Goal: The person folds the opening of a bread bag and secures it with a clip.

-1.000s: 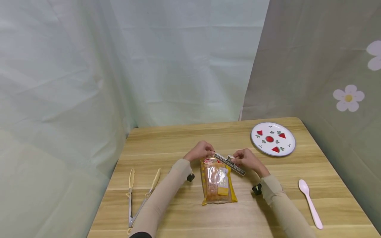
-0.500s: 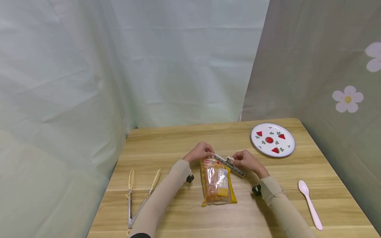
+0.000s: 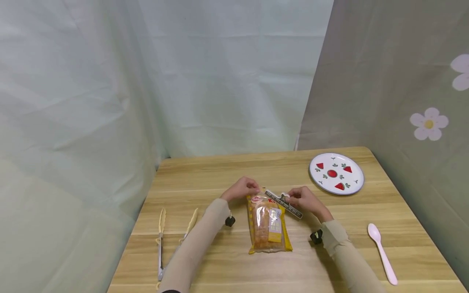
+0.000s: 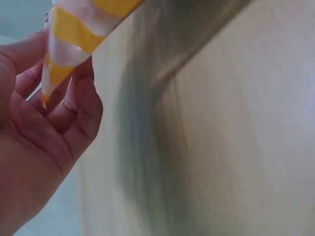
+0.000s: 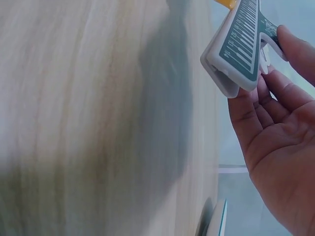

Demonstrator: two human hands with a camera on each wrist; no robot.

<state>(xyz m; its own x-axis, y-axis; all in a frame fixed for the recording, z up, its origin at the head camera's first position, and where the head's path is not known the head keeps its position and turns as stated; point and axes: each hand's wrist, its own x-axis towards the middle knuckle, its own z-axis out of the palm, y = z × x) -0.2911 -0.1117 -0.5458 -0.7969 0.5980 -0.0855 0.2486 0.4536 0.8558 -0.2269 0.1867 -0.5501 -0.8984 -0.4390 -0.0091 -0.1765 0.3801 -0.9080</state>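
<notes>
- While the bread bag (image 3: 269, 221) lies flat at the middle of the surface (image 3: 227, 260), the left hand (image 3: 242, 189) pinches its far top corner and the right hand (image 3: 305, 199) grips the sealing clip (image 3: 283, 203) that lies slantwise across the bag's top edge.
- Risk: with only a corner of thin film pinched, the bag could slide out of the left fingers (image 4: 78, 105) if the clip drags on it.
- Risk: the clip is held near one end, so it could twist or spring free and skid toward the plate (image 3: 336, 173) or the spoon (image 3: 381, 252).
- Head view alone: the layout of bag, clip, tongs (image 3: 172, 240), plate and spoon.
- Left wrist view alone: curled fingers closing on the yellow-and-white bag edge (image 4: 74, 34).
- Right wrist view alone: the clip's (image 5: 238, 54) white hinged end with its two halves slightly apart, thumb on top, fingers beneath.
</notes>
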